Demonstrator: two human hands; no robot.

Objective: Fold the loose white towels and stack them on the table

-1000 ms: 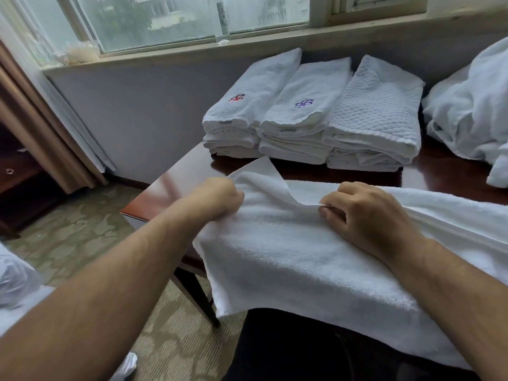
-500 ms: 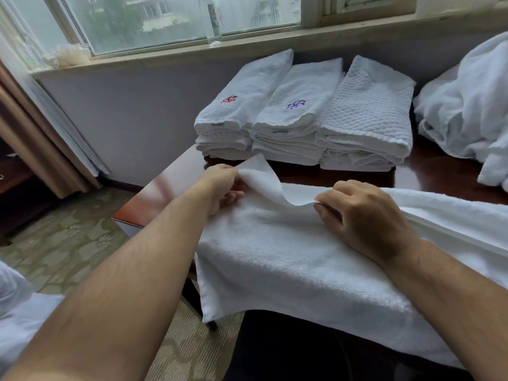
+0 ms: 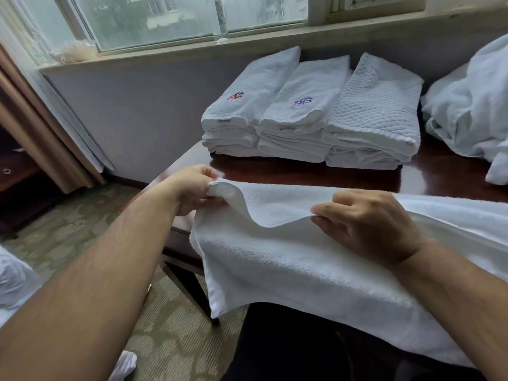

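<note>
A white towel (image 3: 288, 259) lies across the near edge of the dark wooden table (image 3: 439, 174) and hangs over my lap. My left hand (image 3: 192, 191) pinches its upper left corner, lifted off the table. My right hand (image 3: 368, 221) pinches the folded upper edge further right. Between the two hands the top layer sags in a curve. Three stacks of folded white towels (image 3: 310, 114) stand side by side at the back of the table under the window.
A heap of loose white towels (image 3: 472, 105) lies at the table's back right. A clear bottle (image 3: 220, 20) stands on the window sill. Curtains hang at the left, patterned carpet lies below, and white cloth (image 3: 16, 281) shows at the left edge.
My left hand has taken the towel's corner and lifted it up and away from me. The pointed flap that stood up is now drawn into a curved edge. My right hand keeps its pinch.
</note>
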